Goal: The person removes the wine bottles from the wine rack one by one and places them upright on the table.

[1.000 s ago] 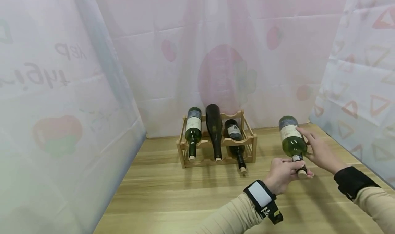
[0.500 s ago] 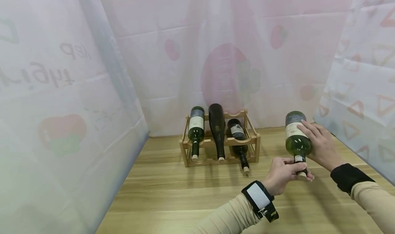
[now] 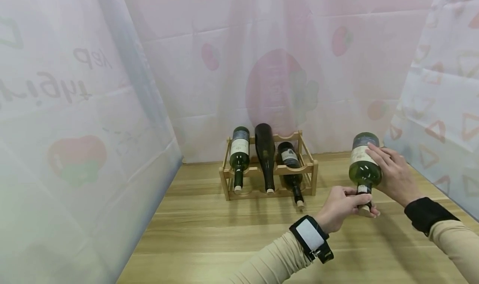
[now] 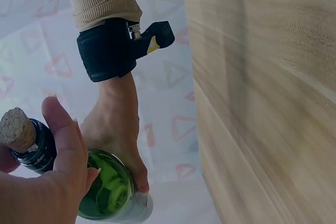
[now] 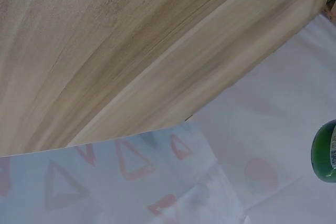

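Now less slanted, green bottle [image 3: 362,172], both hands [image 3: 339,207] [image 3: 397,176] gripping

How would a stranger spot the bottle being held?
On the wooden table, find the rack. To its right in the head view, the left hand grips a green bottle by its neck and the right hand holds its body. It is the only bottle outside the rack.

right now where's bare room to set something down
Bare table lies between the left curtain and the rack, and from its front to the left sleeve. Crowded: the rack with three bottles, and the right side, where left hand and right hand hold a green bottle.
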